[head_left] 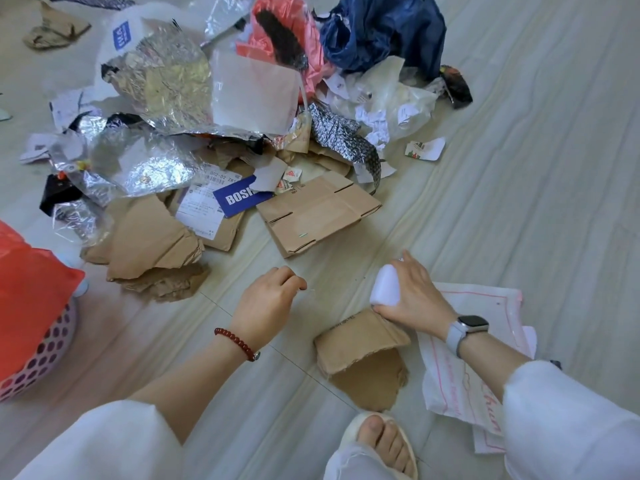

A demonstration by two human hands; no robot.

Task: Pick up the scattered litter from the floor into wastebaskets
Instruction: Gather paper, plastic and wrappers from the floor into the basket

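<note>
A wide heap of litter covers the floor ahead: crumpled silver foil (152,81), torn brown cardboard (149,237), a flattened brown box (318,213), a blue card (239,199), pink plastic (277,32) and a dark blue bag (384,32). My right hand (412,299) grips a small white foam block (386,285) and a torn brown cardboard piece (363,355) that hangs below it. My left hand (266,303) hovers over bare floor with its fingers curled and nothing visible in them. A pink perforated wastebasket (45,348) lined with a red bag (31,296) stands at the left edge.
A white bag with pink print (464,375) lies under my right forearm. My sandalled foot (381,441) shows at the bottom. Crumpled white paper and clear plastic (388,98) lie at the far right of the heap. Pale floor tiles stretch bare to the right.
</note>
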